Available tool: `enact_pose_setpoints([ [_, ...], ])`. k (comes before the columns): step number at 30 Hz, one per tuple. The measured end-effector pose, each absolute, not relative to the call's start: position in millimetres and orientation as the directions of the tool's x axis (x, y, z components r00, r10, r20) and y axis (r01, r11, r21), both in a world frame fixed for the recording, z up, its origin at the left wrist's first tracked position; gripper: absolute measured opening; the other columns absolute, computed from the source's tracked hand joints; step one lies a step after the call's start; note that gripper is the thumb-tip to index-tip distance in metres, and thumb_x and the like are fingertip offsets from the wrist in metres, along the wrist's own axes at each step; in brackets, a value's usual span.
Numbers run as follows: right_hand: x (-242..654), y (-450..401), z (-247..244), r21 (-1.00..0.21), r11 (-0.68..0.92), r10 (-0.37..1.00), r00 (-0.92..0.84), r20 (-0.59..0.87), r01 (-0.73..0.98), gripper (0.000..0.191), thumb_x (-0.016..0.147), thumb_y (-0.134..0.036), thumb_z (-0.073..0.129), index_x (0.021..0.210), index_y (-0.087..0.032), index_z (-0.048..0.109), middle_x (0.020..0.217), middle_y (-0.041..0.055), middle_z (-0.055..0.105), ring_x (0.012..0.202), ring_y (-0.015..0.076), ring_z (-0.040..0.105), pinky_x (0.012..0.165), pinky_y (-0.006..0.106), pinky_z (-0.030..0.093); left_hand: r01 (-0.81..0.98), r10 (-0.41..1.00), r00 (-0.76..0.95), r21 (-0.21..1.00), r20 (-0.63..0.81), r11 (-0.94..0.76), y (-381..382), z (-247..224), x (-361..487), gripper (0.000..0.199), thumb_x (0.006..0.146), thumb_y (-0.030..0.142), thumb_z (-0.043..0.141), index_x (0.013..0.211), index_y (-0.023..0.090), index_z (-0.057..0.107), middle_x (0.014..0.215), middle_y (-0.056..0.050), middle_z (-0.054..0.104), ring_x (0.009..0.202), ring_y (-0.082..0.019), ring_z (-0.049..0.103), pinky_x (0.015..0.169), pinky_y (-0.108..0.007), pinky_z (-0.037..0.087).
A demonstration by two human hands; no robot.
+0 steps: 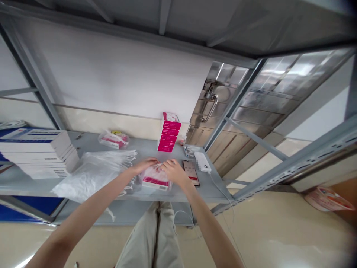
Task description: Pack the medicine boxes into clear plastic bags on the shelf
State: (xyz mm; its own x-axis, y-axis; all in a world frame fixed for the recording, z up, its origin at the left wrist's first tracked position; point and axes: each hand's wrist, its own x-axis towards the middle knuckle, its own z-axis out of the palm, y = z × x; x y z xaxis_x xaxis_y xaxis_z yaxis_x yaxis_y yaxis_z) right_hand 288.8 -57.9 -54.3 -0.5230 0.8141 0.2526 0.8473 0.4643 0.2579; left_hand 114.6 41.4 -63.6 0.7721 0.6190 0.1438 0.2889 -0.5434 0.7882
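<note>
A pink-and-white box [155, 183] lies inside a clear plastic bag [143, 174] close to the shelf's front edge. My left hand [147, 164] is closed on the left side of the bag's gathered top. Across from it, my right hand [173, 171] pinches the same top from the right, fingers curled. The fingertips are close together over the box, and the exact part of the bag between them is too small to make out. Left of my left hand lies a pile of clear drawstring bags [93, 175], their white strings pointing right.
Behind my hands stands a stack of pink-and-white boxes [169, 133]. Another bagged box [114, 139] lies at the back left, and white boxes [36, 152] are piled far left. A phone [191, 172] and a white device [202, 162] with a cable sit right on the grey shelf [214, 187].
</note>
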Motion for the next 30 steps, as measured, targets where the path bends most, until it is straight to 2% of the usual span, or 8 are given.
enact_pose_setpoints([
  [4, 290, -57, -63, 0.326, 0.456, 0.797, -0.543, 0.264, 0.828, 0.021, 0.089, -0.007, 0.046, 0.099, -0.017, 0.061, 0.094, 0.0094, 0.065, 0.089, 0.0232, 0.052, 0.078, 0.035, 0.035, 0.19, 0.519, 0.855, 0.914, 0.026, -0.359, 46, -56, 107, 0.018, 0.083, 0.02, 0.044, 0.093, 0.016, 0.059, 0.085, -0.003, 0.068, 0.081, -0.015, 0.061, 0.078, -0.025, 0.047],
  [9, 287, -61, -67, 0.361, 0.412, 0.806, -0.519, 0.284, 0.837, 0.021, 0.091, -0.009, 0.043, 0.1, -0.017, 0.06, 0.094, 0.0092, 0.065, 0.089, 0.0228, 0.052, 0.08, 0.035, 0.035, 0.158, 0.362, 0.93, 0.962, -0.069, -0.223, 53, -54, 103, 0.027, 0.077, 0.017, 0.052, 0.103, 0.016, 0.059, 0.085, -0.003, 0.069, 0.08, -0.014, 0.062, 0.076, -0.025, 0.047],
  [13, 286, -62, -72, 0.336, 0.339, 0.819, -0.451, 0.355, 0.879, 0.022, 0.091, -0.009, 0.042, 0.101, -0.017, 0.06, 0.093, 0.0091, 0.064, 0.089, 0.023, 0.052, 0.086, 0.037, 0.035, 0.222, 0.514, 0.858, 0.903, -0.003, -0.367, 45, -60, 114, 0.013, 0.071, 0.011, 0.055, 0.08, 0.013, 0.064, 0.079, -0.003, 0.068, 0.076, -0.015, 0.061, 0.073, -0.025, 0.047],
  [18, 289, -57, -85, 0.216, 0.337, 0.822, -0.398, 0.407, 0.916, 0.026, 0.089, -0.007, 0.042, 0.103, -0.017, 0.062, 0.092, 0.0094, 0.064, 0.091, 0.0233, 0.053, 0.091, 0.04, 0.036, 0.249, 0.666, 0.708, 0.8, 0.235, -0.547, 27, -74, 124, 0.014, 0.078, 0.01, 0.05, 0.078, 0.013, 0.064, 0.075, -0.001, 0.064, 0.071, -0.013, 0.057, 0.073, -0.025, 0.046],
  [21, 292, -52, -93, 0.064, 0.338, 0.817, -0.326, 0.475, 0.939, 0.029, 0.088, -0.006, 0.044, 0.101, -0.019, 0.065, 0.094, 0.0088, 0.065, 0.094, 0.0219, 0.055, 0.098, 0.041, 0.036, 0.24, 0.601, 0.71, 0.677, 0.366, -0.696, 19, -77, 124, 0.018, 0.084, 0.011, 0.048, 0.08, 0.015, 0.065, 0.08, -0.002, 0.063, 0.076, -0.014, 0.058, 0.077, -0.026, 0.047],
  [25, 298, -55, -102, -0.351, 0.404, 0.805, -0.146, 0.576, 0.845, 0.036, 0.09, -0.01, 0.038, 0.096, -0.023, 0.071, 0.107, 0.0075, 0.067, 0.103, 0.0196, 0.059, 0.107, 0.045, 0.033, 0.357, 0.508, 0.717, 0.375, 0.477, -0.856, 25, -72, 107, 0.019, 0.089, 0.015, 0.048, 0.091, 0.017, 0.066, 0.106, -0.008, 0.058, 0.099, -0.018, 0.056, 0.09, -0.033, 0.045],
  [28, 301, -71, -116, -0.67, 0.367, 0.853, 0.053, 0.519, 0.645, 0.034, 0.094, -0.029, 0.04, 0.095, -0.023, 0.073, 0.12, 0.0087, 0.064, 0.111, 0.0221, 0.058, 0.101, 0.043, 0.041, 0.554, 0.534, 0.722, 0.094, 0.44, -0.827, 36, -78, 79, 0.018, 0.088, 0.014, 0.049, 0.09, 0.016, 0.067, 0.114, -0.012, 0.055, 0.108, -0.025, 0.052, 0.093, -0.042, 0.042],
  [30, 300, -83, -130, -0.799, 0.286, 0.883, 0.177, 0.434, 0.529, 0.036, 0.092, -0.042, 0.044, 0.092, -0.022, 0.074, 0.121, 0.0102, 0.064, 0.114, 0.0247, 0.057, 0.097, 0.042, 0.045, 0.588, 0.533, 0.764, -0.052, 0.364, -0.807, 42, -90, 59, 0.019, 0.085, 0.009, 0.051, 0.091, 0.017, 0.067, 0.118, -0.014, 0.055, 0.108, -0.027, 0.052, 0.094, -0.044, 0.04],
])
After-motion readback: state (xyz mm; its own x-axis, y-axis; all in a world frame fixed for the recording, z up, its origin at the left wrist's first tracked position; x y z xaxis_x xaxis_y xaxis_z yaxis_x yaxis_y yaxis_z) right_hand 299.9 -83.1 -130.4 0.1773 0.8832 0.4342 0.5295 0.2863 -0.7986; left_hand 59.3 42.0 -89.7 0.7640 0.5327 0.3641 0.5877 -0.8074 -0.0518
